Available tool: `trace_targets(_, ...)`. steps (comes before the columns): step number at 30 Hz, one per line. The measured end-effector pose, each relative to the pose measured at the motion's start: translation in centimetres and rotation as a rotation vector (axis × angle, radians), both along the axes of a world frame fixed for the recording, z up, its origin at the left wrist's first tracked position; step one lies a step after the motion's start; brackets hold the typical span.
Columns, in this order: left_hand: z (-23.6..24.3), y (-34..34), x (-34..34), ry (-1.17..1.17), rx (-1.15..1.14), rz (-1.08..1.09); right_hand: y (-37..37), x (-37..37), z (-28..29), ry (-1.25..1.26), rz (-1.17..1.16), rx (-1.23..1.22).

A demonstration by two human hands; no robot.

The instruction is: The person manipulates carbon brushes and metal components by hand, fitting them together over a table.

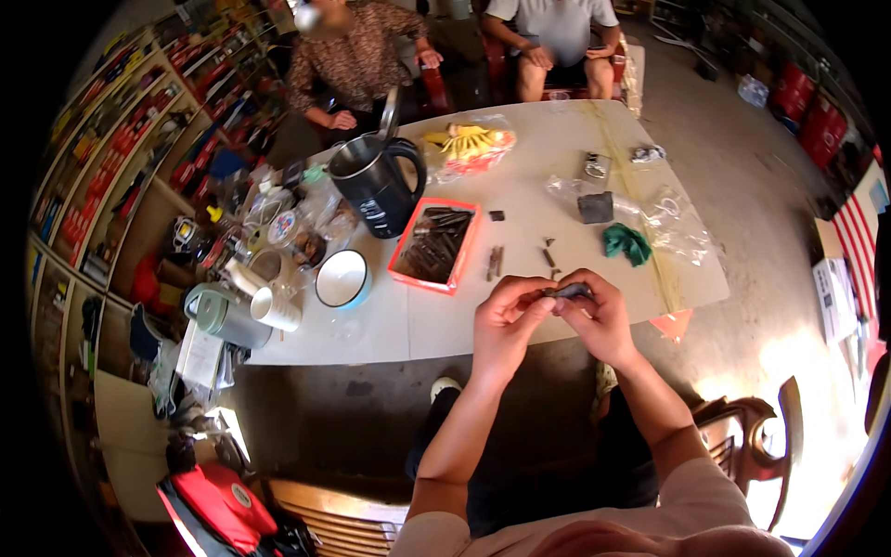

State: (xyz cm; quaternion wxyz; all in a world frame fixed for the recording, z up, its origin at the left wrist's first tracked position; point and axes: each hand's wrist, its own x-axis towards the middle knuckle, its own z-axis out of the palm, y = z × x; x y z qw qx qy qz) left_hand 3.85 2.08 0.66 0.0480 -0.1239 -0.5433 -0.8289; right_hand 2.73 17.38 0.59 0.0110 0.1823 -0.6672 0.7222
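Observation:
Both hands meet over the table's near edge around a small dark grey object (572,291), whose kind I cannot make out. My left hand (508,320) pinches its left end between thumb and fingers. Closed on the other end is my right hand (597,320). Just beyond the hands lie brownish strips (495,264) and small dark pieces (548,252). A red-rimmed box (399,264) to the left holds several long dark pieces. To the right are a crumpled green cloth (626,244) and a dark grey block (596,208).
A black pitcher (380,190), a white bowl with a blue outside (342,279) and a white cup (277,310) stand on the left. Bananas (471,142) in plastic lie at the back. Two people sit across the white table (436,332). Clear plastic bags (670,221) lie right.

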Motion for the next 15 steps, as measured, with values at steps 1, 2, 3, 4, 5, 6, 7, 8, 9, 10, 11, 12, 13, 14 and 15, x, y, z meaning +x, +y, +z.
trace_targets(1,0.09,-0.1,0.15,-0.011,0.004,-0.009,-0.04,0.06,-0.04,0.012,-0.004,-0.008)
trace_targets(2,0.17,-0.09,0.24,-0.027,0.011,-0.019,-0.01,-0.03,-0.05,0.024,-0.005,-0.014)
trace_targets(3,0.22,-0.04,0.3,-0.044,0.02,-0.027,0.17,0.03,-0.05,0.037,-0.005,-0.018)
trace_targets(4,0.41,-0.04,0.13,-0.051,0.024,-0.029,0.21,0.09,0.06,0.021,-0.003,-0.027)
trace_targets(5,0.28,0.18,0.27,-0.079,0.032,0.004,0.27,0.27,0.15,0.005,0.001,-0.034)
trace_targets(6,0.22,0.19,0.28,-0.083,0.027,-0.005,0.32,0.4,0.23,-0.011,0.006,-0.041)
trace_targets(7,0.19,0.0,0.27,-0.087,0.017,-0.011,0.16,0.42,0.27,0.003,-0.007,-0.043)
trace_targets(8,0.16,-0.12,0.29,-0.092,0.009,-0.015,0.12,0.53,0.36,-0.007,-0.003,-0.046)
trace_targets(9,0.16,-0.03,0.45,-0.106,0.003,0.002,0.1,0.67,0.49,-0.017,0.001,-0.048)
trace_targets(10,0.14,0.07,0.49,-0.097,0.007,-0.001,0.17,0.83,0.6,-0.028,-0.001,-0.05)
trace_targets(11,0.11,0.17,0.43,-0.089,0.01,-0.004,0.24,0.76,0.58,-0.017,0.003,-0.052)
trace_targets(12,0.16,0.27,0.26,-0.081,0.013,-0.007,0.33,0.54,0.76,-0.007,0.007,-0.052)
trace_targets(13,0.0,0.24,0.26,-0.071,0.021,-0.018,0.3,0.54,0.66,-0.011,0.013,-0.049)
trace_targets(14,-0.07,0.19,0.15,-0.061,0.03,-0.028,0.27,0.57,0.57,-0.014,0.019,-0.047)
trace_targets(15,-0.16,0.16,0.14,-0.051,0.038,-0.039,0.25,0.72,0.58,-0.022,0.017,-0.059)
